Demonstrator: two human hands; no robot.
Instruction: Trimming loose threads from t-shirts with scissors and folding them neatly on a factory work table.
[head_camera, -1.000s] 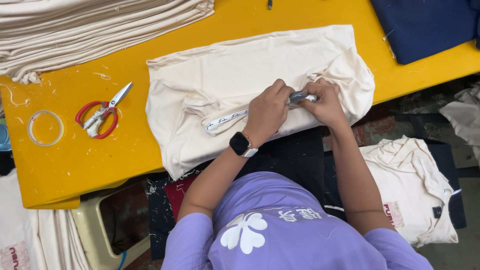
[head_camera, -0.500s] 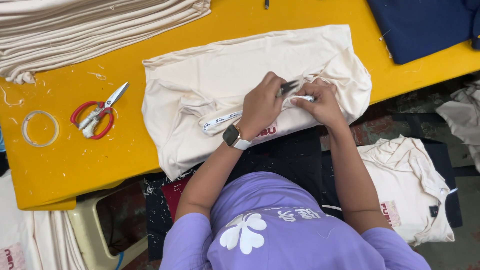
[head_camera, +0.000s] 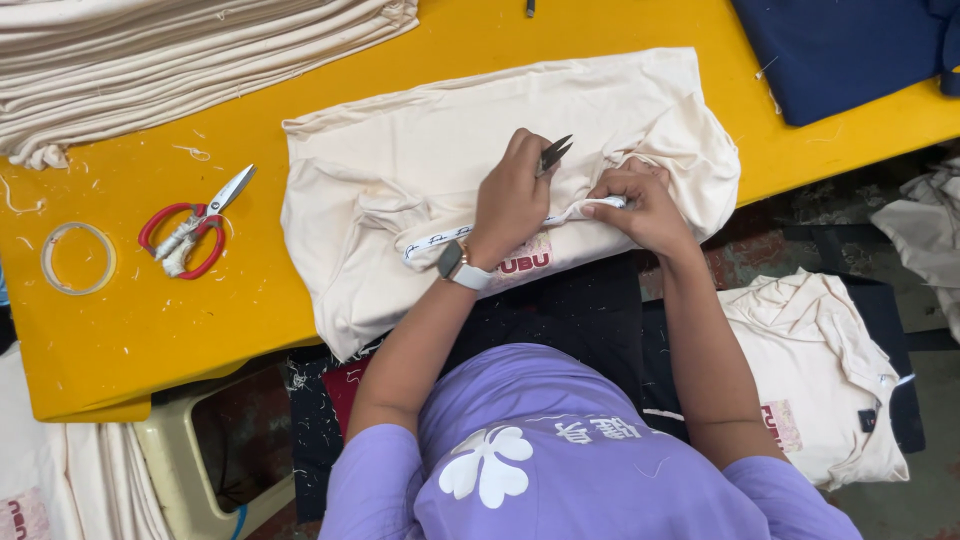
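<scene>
A cream garment (head_camera: 420, 170) lies spread on the yellow table (head_camera: 250, 300), its lower edge near the person's body; the left hand (head_camera: 512, 205) is closed around small grey thread snips (head_camera: 553, 153), blades slightly parted and pointing up-right, just above the fabric; the right hand (head_camera: 645, 205) presses on the bunched cloth, fingertips pinching a narrow white strip (head_camera: 590, 208) that runs between the 2 hands; a watch (head_camera: 458, 266) sits on the left wrist; red-handled scissors (head_camera: 190, 232) and a tape ring (head_camera: 77, 258) lie well apart to the left; a stack of folded cream cloth (head_camera: 170, 60) fills the upper left corner; a navy fabric (head_camera: 840, 50) rests at upper right.
</scene>
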